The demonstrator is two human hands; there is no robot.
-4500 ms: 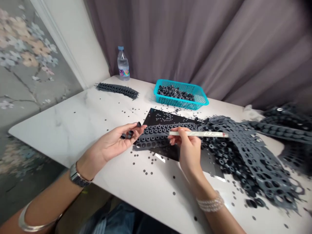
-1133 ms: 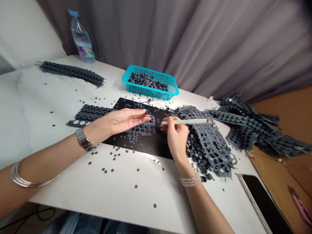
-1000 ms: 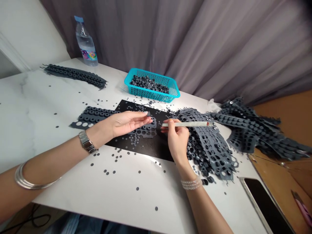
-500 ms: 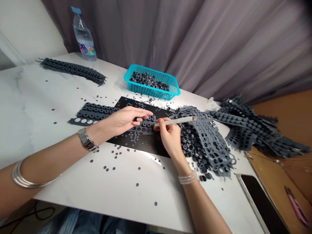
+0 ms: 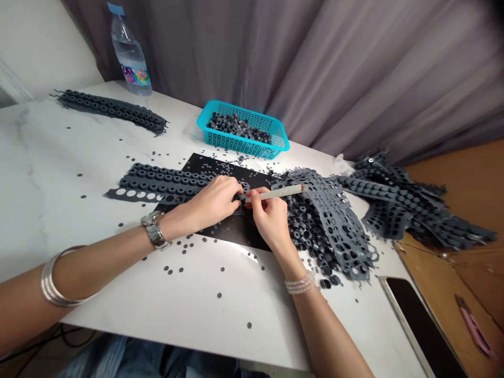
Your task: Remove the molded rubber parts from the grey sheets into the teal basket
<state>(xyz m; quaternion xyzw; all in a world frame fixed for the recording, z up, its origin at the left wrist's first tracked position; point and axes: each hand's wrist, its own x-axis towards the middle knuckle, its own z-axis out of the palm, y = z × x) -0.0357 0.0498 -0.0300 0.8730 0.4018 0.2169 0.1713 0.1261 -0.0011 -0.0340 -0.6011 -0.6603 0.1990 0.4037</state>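
A dark grey rubber sheet (image 5: 165, 181) with rows of raised rings lies partly on a black mat (image 5: 252, 231). My left hand (image 5: 222, 199) is over the sheet's right end, its fingers bent together at the sheet; what they pinch is too small to make out. Close to its right, my right hand (image 5: 270, 210) is closed round a pale stick-like tool (image 5: 285, 192). The tool's left tip is at the sheet beside my left fingertips. Small dark discs are scattered over the mat and the white table.
A blue basket (image 5: 244, 142) of small dark rings stands behind the mat. Perforated sheets (image 5: 334, 220) and loose rings are heaped at right. Another ringed strip (image 5: 110, 109), a water bottle (image 5: 132, 63), a phone (image 5: 423, 325) and a pink cutter (image 5: 474, 328) lie around.
My left hand has moved right and down, and its fingers have closed at the sheet near the tool tip. My right hand still holds the tool. The view has shifted slightly.
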